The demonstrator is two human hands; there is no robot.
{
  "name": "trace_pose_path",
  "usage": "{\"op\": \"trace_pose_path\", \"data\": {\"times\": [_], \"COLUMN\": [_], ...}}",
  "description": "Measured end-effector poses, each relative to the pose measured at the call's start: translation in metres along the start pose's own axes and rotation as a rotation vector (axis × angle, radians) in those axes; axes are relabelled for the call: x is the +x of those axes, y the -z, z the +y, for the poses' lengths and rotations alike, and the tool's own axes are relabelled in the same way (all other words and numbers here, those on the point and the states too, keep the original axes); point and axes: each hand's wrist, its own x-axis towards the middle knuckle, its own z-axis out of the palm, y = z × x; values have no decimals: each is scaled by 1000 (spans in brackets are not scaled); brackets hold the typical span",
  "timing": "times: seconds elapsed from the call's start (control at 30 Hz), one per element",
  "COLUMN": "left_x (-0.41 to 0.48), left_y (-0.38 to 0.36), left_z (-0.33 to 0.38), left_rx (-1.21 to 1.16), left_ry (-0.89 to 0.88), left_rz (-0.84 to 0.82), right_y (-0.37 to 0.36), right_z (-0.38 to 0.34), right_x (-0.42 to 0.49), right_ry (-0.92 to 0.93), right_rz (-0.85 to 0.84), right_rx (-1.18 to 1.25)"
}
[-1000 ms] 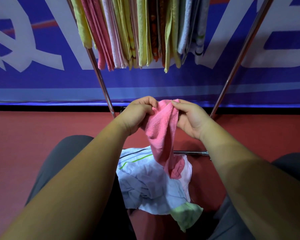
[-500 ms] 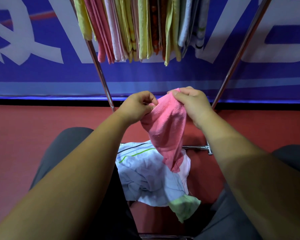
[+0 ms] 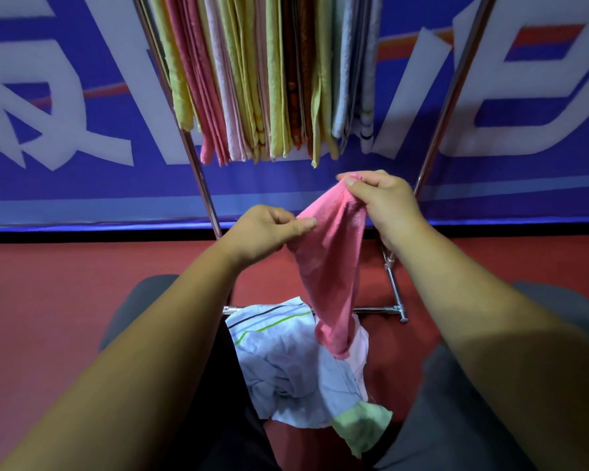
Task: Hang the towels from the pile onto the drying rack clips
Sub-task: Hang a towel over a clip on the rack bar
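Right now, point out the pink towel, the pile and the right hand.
pink towel (image 3: 327, 277): head view, its hanging middle.
pile (image 3: 286, 368): head view, the pale blue cloth.
right hand (image 3: 385, 205): head view, its back.

Top edge cuts hung towels (image 3: 276, 79) (clips unseen); pile (image 3: 286, 368) partly behind pink towel (image 3: 327, 266).

One wide-angle camera on the person's head looks forward and steeply down from close in front of the drying rack (image 3: 447, 107), facing the blue banner (image 3: 82, 192) behind the rack. The hanging towels (image 3: 276, 79) on the rack fill the top centre, and the red floor (image 3: 48, 283) under the rack spans mid-frame
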Motion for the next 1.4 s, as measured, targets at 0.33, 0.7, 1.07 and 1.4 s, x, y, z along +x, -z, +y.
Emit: {"op": "trace_pose_path", "data": {"times": [0.33,0.7,1.07,1.4], "left_x": [14,19,30,27], "left_y": [45,95,134,142], "left_z": [87,212,252,251], "left_rx": [-108,-229,-261,-396], "left_ry": [-239,-388,-314,-242], "left_rz": [281,443,507,409], "right_y": [33,56,55,52], "right_z": [-95,-205,-265,-267], "right_x": [6,19,25,39], "right_ry": [85,262,277,154], "right_rz": [78,137,143,32], "right_rx": [35,95,48,149]}}
